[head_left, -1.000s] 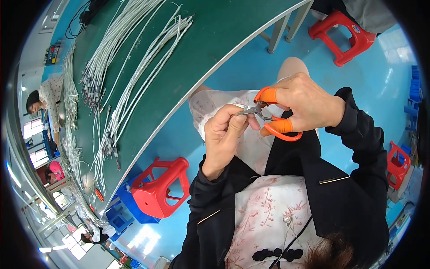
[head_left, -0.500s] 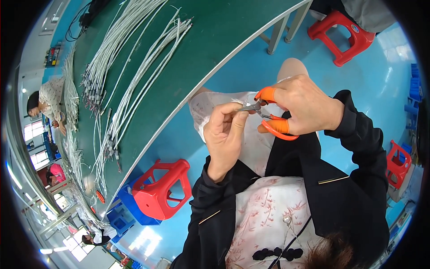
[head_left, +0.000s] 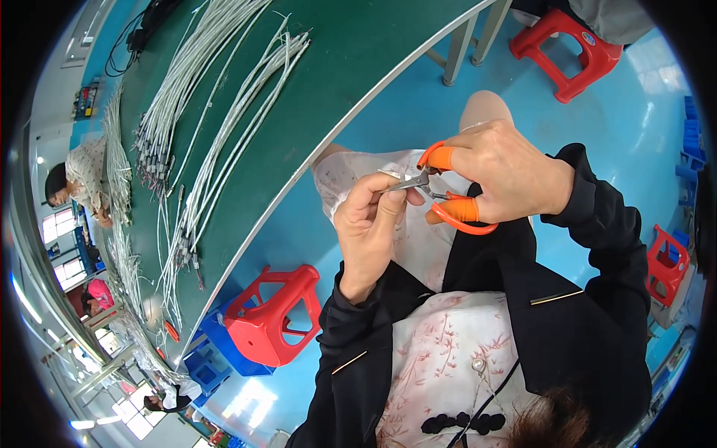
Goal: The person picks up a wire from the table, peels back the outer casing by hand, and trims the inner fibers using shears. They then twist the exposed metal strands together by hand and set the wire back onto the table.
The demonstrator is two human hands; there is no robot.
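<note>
Right hand (head_left: 515, 175) grasps the scissors (head_left: 423, 181) by their orange handles, above the lap (head_left: 428, 259).
The blades meet the fingertips of the left hand (head_left: 370, 228), its thumb and forefinger pinched together; scissors and left hand sit slightly further left than half a second ago. Bundled pale cables (head_left: 175, 97) lie on the green table (head_left: 321, 82); a red stool (head_left: 258, 337) stands near its edge on the blue floor (head_left: 403, 112), a co-worker (head_left: 86, 168) beyond. I cannot tell what the left fingers pinch; the farthest cables blur together.
</note>
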